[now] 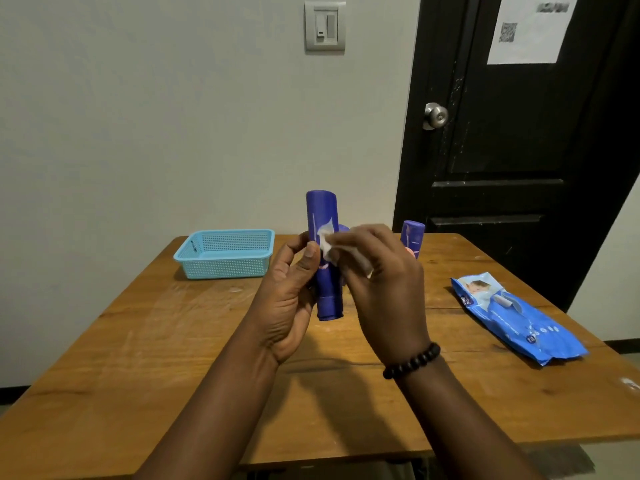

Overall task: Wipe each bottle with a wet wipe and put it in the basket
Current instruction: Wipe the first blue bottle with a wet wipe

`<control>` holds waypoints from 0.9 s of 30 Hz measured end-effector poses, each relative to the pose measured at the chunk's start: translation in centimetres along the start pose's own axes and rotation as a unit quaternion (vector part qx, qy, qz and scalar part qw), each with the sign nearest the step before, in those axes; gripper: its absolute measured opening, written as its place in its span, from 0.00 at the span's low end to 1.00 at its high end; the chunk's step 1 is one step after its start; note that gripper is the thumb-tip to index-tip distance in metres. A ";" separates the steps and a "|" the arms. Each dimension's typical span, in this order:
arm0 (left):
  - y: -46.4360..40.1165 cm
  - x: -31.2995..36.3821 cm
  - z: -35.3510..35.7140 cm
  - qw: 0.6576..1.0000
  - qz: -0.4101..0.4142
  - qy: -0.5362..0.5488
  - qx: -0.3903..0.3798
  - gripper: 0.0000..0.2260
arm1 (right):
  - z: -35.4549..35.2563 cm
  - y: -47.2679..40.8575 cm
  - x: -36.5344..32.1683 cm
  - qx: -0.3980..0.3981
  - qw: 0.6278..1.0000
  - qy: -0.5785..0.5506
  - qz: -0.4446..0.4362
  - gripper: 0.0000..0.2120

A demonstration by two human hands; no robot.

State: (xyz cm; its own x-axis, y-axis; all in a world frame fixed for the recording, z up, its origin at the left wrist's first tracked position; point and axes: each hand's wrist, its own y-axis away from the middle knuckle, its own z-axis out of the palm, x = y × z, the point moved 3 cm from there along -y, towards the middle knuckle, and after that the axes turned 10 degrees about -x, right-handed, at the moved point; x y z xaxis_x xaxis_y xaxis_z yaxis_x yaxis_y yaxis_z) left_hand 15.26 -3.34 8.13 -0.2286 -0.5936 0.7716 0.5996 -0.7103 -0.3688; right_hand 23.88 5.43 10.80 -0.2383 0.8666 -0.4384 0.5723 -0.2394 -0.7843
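My left hand point(291, 292) grips a tall purple bottle point(322, 216) upright above the middle of the table. My right hand point(384, 289) holds a white wet wipe point(332, 245) pressed against the bottle's side. Behind my hands a second purple bottle point(412, 233) stands on the table, and part of a third point(344, 229) peeks out behind the held one. A light blue plastic basket point(225, 252) sits at the far left of the table with nothing visible inside.
A blue pack of wet wipes point(519, 317) lies on the right side of the wooden table point(207, 358). A white wall stands behind the table and a black door point(512, 133) is at the back right.
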 end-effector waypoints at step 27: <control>0.0 -0.5 -0.8 0.992 0.030 0.055 0.105 0.16 | 0.0 2.1 0.8 -0.061 0.997 -0.041 0.007 0.10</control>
State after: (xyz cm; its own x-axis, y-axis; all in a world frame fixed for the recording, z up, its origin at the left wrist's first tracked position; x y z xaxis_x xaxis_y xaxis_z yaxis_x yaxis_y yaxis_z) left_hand 14.72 -3.34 7.33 -0.2626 -0.6788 0.6858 0.7587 -0.5844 -0.2878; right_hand 24.92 5.60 8.80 -0.2910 0.8233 -0.4873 0.6662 -0.1912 -0.7208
